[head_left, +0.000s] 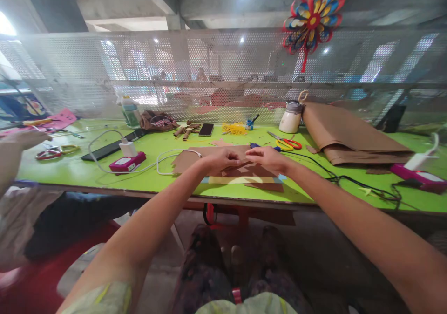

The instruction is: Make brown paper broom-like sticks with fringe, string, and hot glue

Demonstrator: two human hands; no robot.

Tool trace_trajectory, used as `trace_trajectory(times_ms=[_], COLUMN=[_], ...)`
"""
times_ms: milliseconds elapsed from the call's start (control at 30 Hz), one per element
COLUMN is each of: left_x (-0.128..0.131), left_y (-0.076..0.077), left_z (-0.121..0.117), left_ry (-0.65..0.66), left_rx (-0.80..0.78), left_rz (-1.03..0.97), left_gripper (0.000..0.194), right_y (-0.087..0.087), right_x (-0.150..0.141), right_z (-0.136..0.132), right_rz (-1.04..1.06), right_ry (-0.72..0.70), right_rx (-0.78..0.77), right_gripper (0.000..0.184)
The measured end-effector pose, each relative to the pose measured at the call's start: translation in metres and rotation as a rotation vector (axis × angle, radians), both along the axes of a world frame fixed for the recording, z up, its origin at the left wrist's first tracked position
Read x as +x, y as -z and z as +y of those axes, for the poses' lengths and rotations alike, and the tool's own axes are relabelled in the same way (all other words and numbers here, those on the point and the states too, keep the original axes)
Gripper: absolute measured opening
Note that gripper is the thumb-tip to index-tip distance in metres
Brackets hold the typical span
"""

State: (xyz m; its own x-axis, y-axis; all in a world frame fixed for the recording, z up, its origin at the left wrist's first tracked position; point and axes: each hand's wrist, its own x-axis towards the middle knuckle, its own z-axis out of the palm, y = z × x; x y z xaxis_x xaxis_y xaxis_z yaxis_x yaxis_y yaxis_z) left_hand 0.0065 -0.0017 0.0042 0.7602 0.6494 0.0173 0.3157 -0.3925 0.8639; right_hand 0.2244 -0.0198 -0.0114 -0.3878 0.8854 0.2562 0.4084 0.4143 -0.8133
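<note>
My left hand (pixel 220 161) and my right hand (pixel 268 159) meet over the middle of the table's near side. Both have their fingers bent and closed on a piece of brown paper (pixel 241 166), one hand at each end of it. Under the hands lie brown paper sheets (pixel 188 161) with uneven edges, together with a pale yellow strip (pixel 223 180). Just beyond my right hand are scissors (pixel 287 144) with yellow and red handles. A dark-handled tool (pixel 256 146), partly hidden, lies by the right fingers with a black cord near it.
A folded brown paper stack (pixel 352 130) lies right, beside a white jug (pixel 290 118). Purple power strips (pixel 128 163) with cables sit on both sides. A phone (pixel 206 129) and yellow shreds (pixel 233 128) lie farther back. At left, a co-worker's hand (pixel 26 138) reaches over the table.
</note>
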Motion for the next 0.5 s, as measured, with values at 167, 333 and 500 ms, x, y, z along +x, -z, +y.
trace_trajectory(times_ms=[167,333,500], left_x=[0.0,-0.002,-0.005], left_y=[-0.004,-0.004,-0.002], left_z=[0.001,0.003,0.0], left_ry=[0.017,-0.004,-0.018], left_rx=[0.077,0.165,0.247], left_rz=[0.033,0.161,0.239], left_gripper=[0.034,0.035,0.036], right_y=[0.006,0.015,0.018], right_x=[-0.008,-0.008,-0.007], right_z=[0.007,0.012,0.012], right_rz=[0.043,0.093,0.112], right_ry=[-0.079,-0.111,-0.113], right_rx=[-0.091,-0.135,-0.17], right_gripper=[0.035,0.036,0.039])
